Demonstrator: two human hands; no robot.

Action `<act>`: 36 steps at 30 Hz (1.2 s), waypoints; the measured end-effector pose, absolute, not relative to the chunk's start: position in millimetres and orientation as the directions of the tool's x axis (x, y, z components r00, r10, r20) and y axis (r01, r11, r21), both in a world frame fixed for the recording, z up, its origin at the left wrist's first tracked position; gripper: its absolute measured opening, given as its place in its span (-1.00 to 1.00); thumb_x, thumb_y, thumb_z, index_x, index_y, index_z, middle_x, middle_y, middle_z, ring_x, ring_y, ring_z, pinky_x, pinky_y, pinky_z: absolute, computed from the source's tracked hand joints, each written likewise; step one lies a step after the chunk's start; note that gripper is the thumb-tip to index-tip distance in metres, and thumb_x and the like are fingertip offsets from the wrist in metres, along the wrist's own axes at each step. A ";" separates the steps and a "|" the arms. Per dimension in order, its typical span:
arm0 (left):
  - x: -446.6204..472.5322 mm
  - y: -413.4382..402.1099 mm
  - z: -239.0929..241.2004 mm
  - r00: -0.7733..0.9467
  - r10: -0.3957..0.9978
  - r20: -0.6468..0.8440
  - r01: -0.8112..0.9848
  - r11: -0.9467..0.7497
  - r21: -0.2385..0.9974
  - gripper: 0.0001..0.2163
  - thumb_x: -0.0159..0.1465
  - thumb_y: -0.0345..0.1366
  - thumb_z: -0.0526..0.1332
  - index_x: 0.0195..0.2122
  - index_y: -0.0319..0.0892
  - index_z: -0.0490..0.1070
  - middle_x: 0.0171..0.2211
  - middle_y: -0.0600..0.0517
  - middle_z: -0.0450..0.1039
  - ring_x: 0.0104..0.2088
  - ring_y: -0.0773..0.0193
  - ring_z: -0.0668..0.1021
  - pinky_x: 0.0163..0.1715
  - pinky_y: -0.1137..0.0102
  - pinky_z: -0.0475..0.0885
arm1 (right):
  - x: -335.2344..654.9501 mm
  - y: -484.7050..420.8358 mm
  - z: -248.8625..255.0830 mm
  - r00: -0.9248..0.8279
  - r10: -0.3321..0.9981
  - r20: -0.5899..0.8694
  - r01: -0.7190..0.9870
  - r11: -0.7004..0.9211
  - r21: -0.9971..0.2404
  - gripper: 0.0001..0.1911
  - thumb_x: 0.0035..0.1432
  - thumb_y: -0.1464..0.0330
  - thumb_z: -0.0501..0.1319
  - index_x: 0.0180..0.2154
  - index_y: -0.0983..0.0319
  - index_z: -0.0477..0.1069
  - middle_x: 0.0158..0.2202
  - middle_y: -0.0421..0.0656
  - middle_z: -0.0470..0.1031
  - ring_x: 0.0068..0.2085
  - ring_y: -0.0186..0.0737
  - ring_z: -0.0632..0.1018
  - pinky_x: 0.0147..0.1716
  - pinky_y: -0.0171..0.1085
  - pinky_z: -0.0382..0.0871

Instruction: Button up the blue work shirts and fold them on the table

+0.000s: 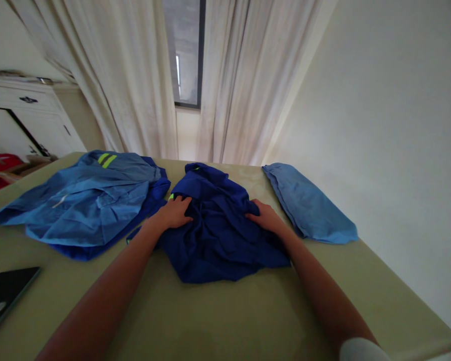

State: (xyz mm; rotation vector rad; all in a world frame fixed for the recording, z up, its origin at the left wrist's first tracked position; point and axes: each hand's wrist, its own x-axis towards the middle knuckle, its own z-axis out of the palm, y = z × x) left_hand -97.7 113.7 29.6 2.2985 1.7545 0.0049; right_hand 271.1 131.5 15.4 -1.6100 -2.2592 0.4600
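A crumpled dark blue garment (218, 230) lies in the middle of the olive-green table (218, 316). My left hand (174, 212) rests on its left edge with fingers curled into the cloth. On the right side of the garment, my right hand (265, 216) grips a fold, fingers closed. Both forearms reach in from the near edge.
A heap of lighter blue garments with yellow-green stripes (86, 200) lies at the left. A folded light blue piece (308, 205) lies at the right by the wall. A dark tablet (5, 293) sits at the near left edge. Curtains (135, 75) and a white cabinet (26, 115) stand behind.
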 end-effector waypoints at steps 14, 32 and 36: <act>-124.8 131.1 25.9 0.157 0.983 0.091 0.922 -0.179 0.343 -0.42 0.27 0.14 0.16 0.12 -0.20 0.51 0.15 -0.23 0.54 0.22 -0.17 0.49 0.22 0.07 0.36 | 221.5 89.8 62.2 -0.507 0.845 0.171 0.656 0.507 -0.560 -0.56 0.45 0.01 0.10 0.02 0.19 0.51 -0.09 -0.06 0.61 -0.09 -0.11 0.61 -0.05 -0.18 0.47; -91.1 102.8 88.4 0.195 0.777 0.598 0.818 -0.466 0.338 -0.76 0.32 -0.18 0.22 -0.08 -0.12 0.56 -0.08 -0.07 0.57 0.00 0.00 0.54 0.13 0.10 0.39 | 267.7 130.9 62.2 -0.173 0.826 0.536 0.911 0.342 -0.232 -0.66 0.38 0.41 0.06 0.11 0.24 0.44 0.02 0.04 0.58 0.00 0.02 0.58 0.04 -0.09 0.43; -98.6 88.9 111.3 0.092 0.725 0.683 0.888 -0.370 0.274 -0.76 0.33 -0.21 0.20 -0.02 -0.07 0.54 -0.02 -0.06 0.54 0.07 -0.03 0.50 0.14 0.06 0.33 | 287.9 129.7 78.4 0.046 0.772 0.634 0.934 0.191 -0.301 -0.58 0.41 0.38 0.03 0.23 0.24 0.37 0.08 0.09 0.53 -0.04 0.05 0.59 0.01 -0.03 0.45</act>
